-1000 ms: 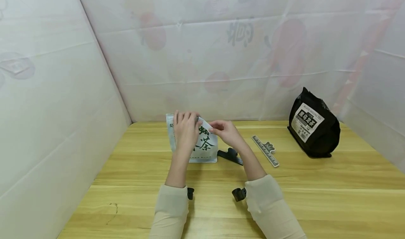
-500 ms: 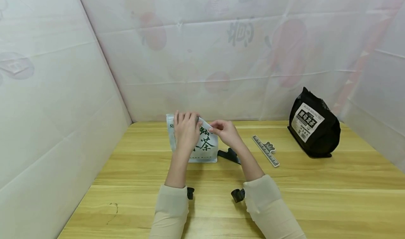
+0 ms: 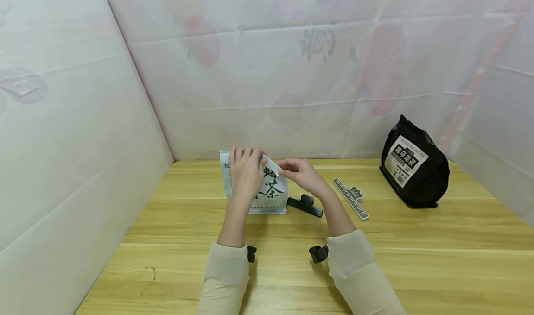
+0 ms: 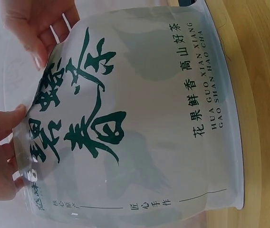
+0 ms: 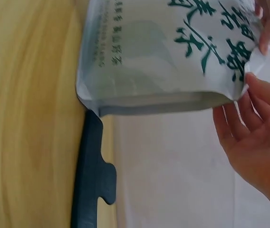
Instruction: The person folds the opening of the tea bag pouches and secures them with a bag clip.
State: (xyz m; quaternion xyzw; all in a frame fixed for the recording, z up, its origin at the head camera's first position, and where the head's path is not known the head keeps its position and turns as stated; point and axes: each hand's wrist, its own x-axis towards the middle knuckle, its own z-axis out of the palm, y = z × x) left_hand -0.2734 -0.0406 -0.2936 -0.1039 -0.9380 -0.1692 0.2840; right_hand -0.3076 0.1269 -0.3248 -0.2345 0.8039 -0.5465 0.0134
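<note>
A pale tea bag [image 3: 269, 199] with dark green characters stands upright on the table. My left hand [image 3: 247, 173] holds its top edge, thumb on the printed front and fingers over the back, as the left wrist view shows. My right hand [image 3: 303, 175] pinches the top right corner, where a white strip of the bag's edge is turned over. In the right wrist view, the thumb of the right hand [image 4: 44, 28] is on the front and its fingers reach behind. Beside the bag's lower right corner lies a black clip [image 5: 90, 175].
A white clip [image 3: 350, 199] with a piano-key pattern lies to the right on the wooden table [image 3: 167, 241]. Farther right, a black bag of oolong tea [image 3: 421, 176] leans back. A pale cloth wall [image 3: 258, 74] stands close behind the tea bag.
My right wrist and forearm have swung slightly right, uncovering more of the black clip. More of the white folded edge shows at the corner. The left hand stays in place.
</note>
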